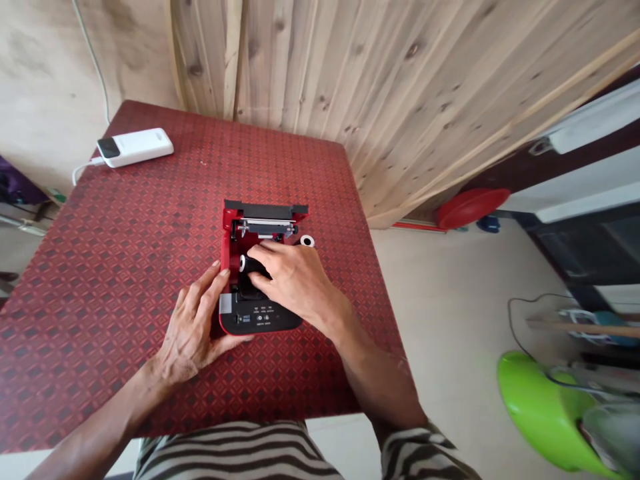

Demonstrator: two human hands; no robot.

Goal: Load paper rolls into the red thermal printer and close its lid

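A red and black label printer point(261, 319) sits on the red patterned table point(125, 267) with its black lid point(265, 209) raised at the far side. My right hand point(295, 280) is over the open compartment, fingers closed around a black roll point(255, 267) with white ends. One white end point(307, 241) shows beyond my fingers, and the other point(244, 263) shows near the compartment's left wall. My left hand point(193, 320) grips the printer's left side and front corner. The compartment's floor is hidden beneath the roll and my right hand.
A white power bank point(135, 147) with a cable lies at the table's far left corner. A wooden plank wall point(350, 67) rises behind the table. On the floor to the right are a red basin point(473, 207) and a green plastic object point(543, 417).
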